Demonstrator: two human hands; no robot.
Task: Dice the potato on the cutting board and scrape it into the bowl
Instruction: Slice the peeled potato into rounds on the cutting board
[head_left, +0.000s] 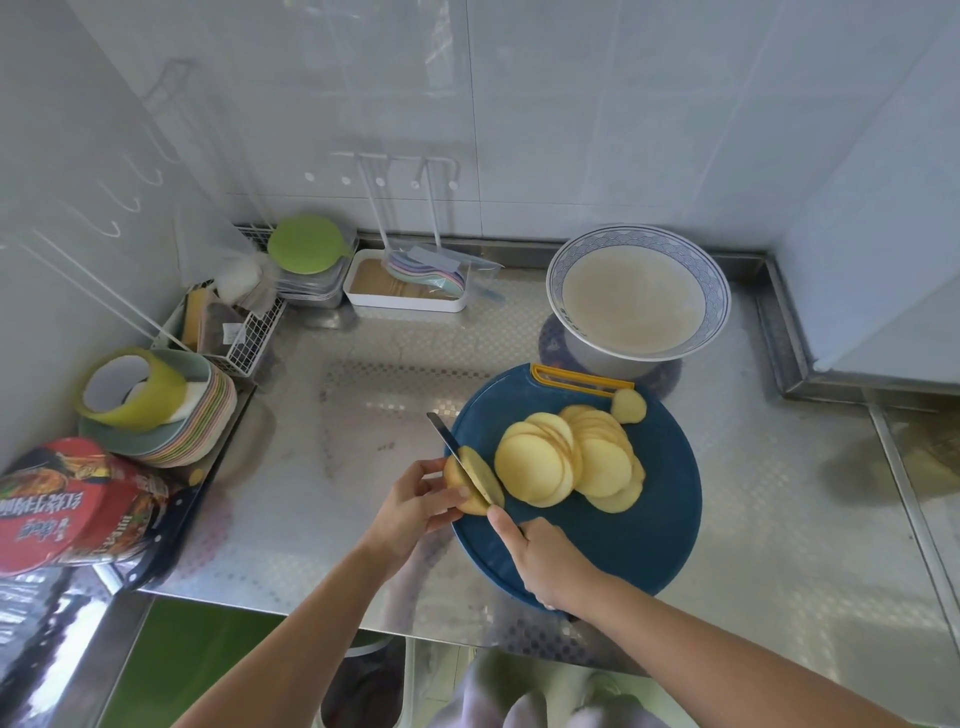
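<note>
Blue cutting board (623, 540) on a steel tabletop (337, 415): your left grip (410, 499) pinches the last potato stub (462, 486) at the board's left edge while your right grip (545, 561) clasps the knife (441, 428), blade set across the stub, a fan of slices (566, 462) just beside it. Slicing looks nearly finished and dicing not yet begun. Next you likely stack the slices, cut strips, then cubes, before scraping them into the bowl (636, 240) behind the board.
</note>
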